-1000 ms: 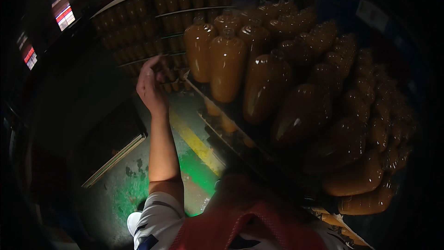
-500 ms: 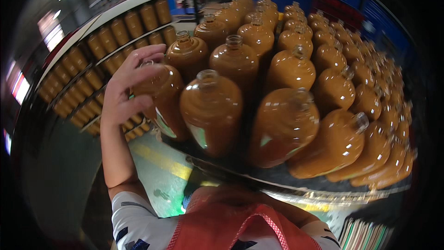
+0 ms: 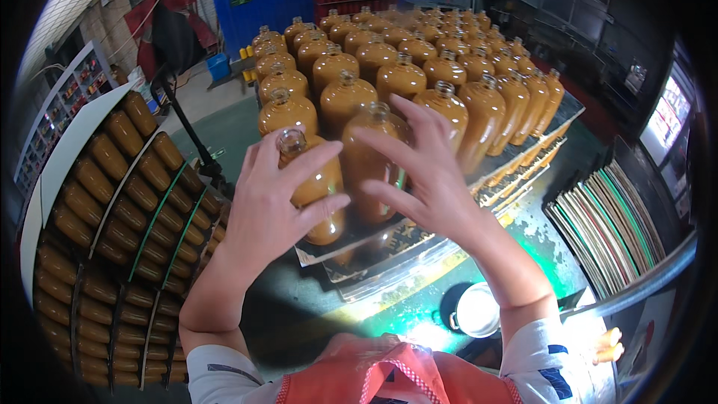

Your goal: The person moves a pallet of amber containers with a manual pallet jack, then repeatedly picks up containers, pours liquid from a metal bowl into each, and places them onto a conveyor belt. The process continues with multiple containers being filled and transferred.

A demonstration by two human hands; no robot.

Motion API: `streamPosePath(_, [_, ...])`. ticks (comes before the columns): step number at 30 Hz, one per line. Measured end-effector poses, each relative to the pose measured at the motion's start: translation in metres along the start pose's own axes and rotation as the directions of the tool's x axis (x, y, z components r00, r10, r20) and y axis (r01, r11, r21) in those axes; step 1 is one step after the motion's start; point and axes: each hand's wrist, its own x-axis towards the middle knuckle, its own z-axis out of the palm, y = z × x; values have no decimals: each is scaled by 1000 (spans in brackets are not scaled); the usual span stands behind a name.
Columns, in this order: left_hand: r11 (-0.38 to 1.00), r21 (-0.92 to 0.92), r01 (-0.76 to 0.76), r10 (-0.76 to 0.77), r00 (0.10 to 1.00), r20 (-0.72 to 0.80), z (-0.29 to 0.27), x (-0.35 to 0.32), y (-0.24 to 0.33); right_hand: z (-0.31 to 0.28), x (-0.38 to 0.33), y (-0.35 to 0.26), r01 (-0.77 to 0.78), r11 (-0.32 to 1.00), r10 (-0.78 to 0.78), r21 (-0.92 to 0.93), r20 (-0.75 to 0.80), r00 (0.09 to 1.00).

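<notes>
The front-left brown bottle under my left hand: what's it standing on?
The bottle stands on a flat board shared with other bottles. The left hand covers its side; beneath the board is hidden.

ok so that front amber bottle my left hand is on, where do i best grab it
Probably around the rounded shoulder just under the neck of the front amber bottle, coming from its open near-left side. It stands upright at the corner of the packed tray, and your left hand already wraps that side; neighbouring bottles block the right and rear.

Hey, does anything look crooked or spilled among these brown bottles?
Only one: the front bottle leans out of line, held in the left hand. The right hand hovers at its neighbour. No spill or breakage shows.
</notes>
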Motion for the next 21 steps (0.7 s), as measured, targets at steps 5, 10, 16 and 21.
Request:
streamPosePath(5, [997,-77,28,-35,995,-95,2,-10,5,20,9,-2,-121,991,120,51,29,992])
streamPosePath(10, [955,-237,-178,118,961,-249,17,-26,-8,22,-15,-1,-159,978,178,135,-142,974])
streamPosePath(16, [756,-591,-281,101,942,-319,14,-78,-5,-41,-117,-22,-294,932,359,211,-451,817])
streamPosePath(21, [79,-988,133,-102,987,125,99,-97,87,-120,-270,-36,-444,595,802,670,-526,282])
